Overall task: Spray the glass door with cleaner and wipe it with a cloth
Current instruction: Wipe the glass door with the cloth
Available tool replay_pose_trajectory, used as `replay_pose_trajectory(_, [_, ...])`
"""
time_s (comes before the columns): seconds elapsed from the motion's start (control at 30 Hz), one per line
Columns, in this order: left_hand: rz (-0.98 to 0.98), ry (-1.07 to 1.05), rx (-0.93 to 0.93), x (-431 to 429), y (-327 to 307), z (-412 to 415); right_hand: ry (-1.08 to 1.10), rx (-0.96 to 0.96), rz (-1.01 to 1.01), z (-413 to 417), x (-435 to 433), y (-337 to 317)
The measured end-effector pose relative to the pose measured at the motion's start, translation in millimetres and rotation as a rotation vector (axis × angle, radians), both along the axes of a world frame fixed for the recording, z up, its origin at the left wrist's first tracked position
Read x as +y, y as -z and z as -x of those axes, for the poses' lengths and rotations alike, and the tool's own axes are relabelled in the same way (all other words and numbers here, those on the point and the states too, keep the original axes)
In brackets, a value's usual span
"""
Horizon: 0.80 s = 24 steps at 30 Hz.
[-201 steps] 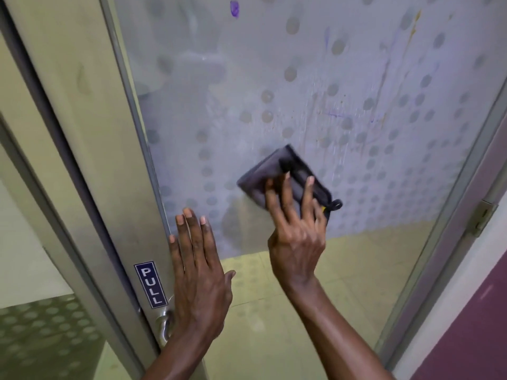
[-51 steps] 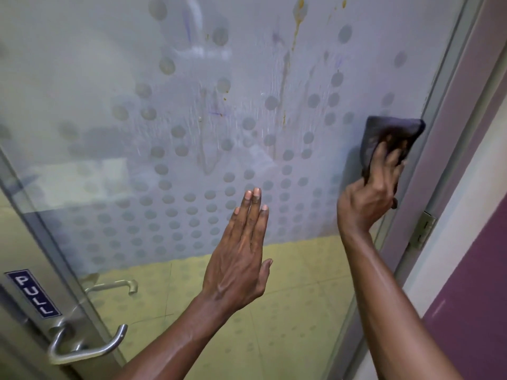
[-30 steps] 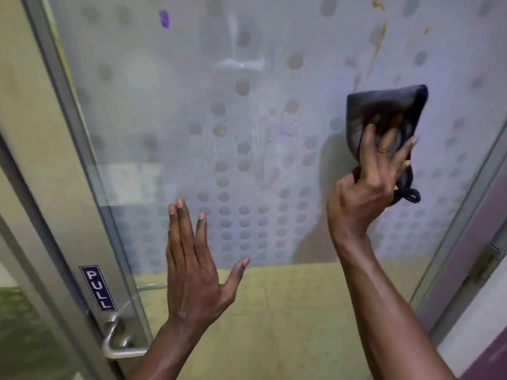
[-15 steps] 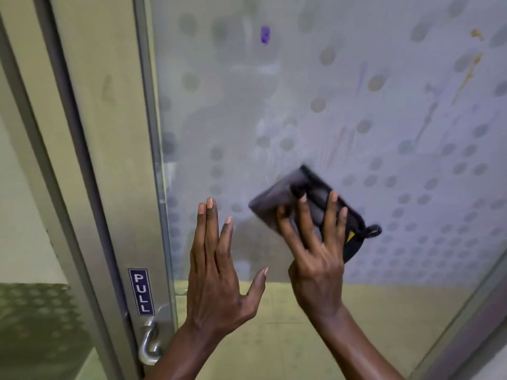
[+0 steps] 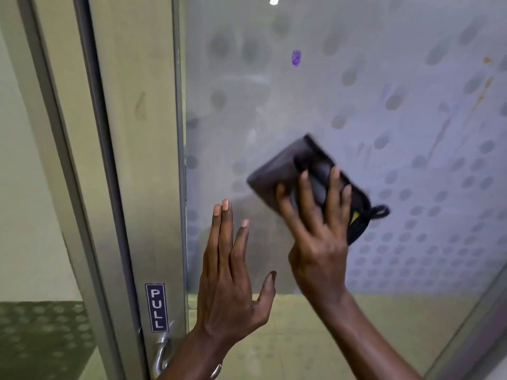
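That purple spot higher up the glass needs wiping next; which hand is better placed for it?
Probably the right hand: it already presses the dark cloth on the glass door below the purple spot. The left hand is open, flat and empty.

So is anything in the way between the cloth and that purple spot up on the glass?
Nothing visible is. The cloth, pressed to the glass door under the right hand, sits below the purple spot, with only bare dotted glass between. The left hand is lower left.
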<state>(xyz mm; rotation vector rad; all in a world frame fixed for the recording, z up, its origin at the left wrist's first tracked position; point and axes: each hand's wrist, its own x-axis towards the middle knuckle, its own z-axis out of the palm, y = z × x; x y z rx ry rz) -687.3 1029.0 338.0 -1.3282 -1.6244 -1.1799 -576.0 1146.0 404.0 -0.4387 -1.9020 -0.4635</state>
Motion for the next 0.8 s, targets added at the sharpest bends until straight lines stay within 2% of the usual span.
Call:
replay_pose_trajectory(0.07, [-0.015,0.004,-0.014,-1.4,-6.8,2.9,0.042,-0.035,0.021,1.5,-3.3,18.7])
replay_pose_trajectory(0.17, [-0.034,0.013,-0.002,-2.1,-18.1,6.7,0.013,-0.017,0.021,5.0,-2.6,1.1])
replay_pose_trajectory(0.4, [-0.01,-0.036,0.05,4.1,-23.8,9.5,-0.038,0.192,-0.096,26.3,10.0,-145.2])
replay_pose_trajectory(0.47, [-0.002,-0.059,0.05,5.2,-22.9,11.1,-0.04,0.215,-0.097,34.3,8.4,-167.0])
replay_pose_trajectory(0.6, [0.003,-0.044,0.048,2.2,-23.1,11.2,-0.022,0.136,-0.12,34.0,2.1,-145.8])
replay_pose_trajectory(0.8, [-0.028,-0.031,0.041,-5.4,-33.6,16.0,0.013,0.039,-0.039,19.0,-8.5,-35.6])
